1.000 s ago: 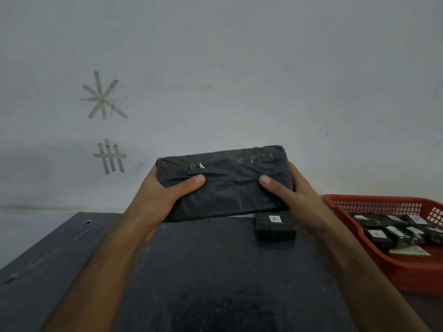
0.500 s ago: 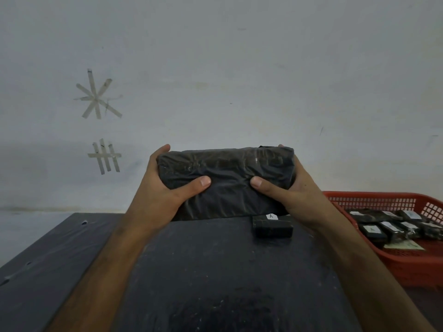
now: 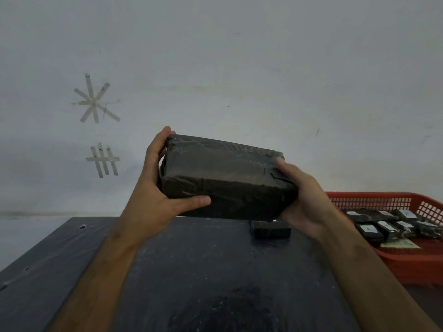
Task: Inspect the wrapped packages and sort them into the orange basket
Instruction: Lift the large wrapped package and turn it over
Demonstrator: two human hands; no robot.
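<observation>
Both hands, left hand (image 3: 153, 200) and right hand (image 3: 304, 202), grip apparently plastic-wrapped large package (image 3: 225, 178) aloft, tilted.

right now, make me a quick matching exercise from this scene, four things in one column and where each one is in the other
Things:
1. large wrapped package
2. small package
3. orange basket
4. tape marks

Places:
A. on the wall
B. on the table's right side
C. held up between both hands
D. lying on the dark table under the raised package

Pairs: 1-C, 2-D, 3-B, 4-A
</observation>
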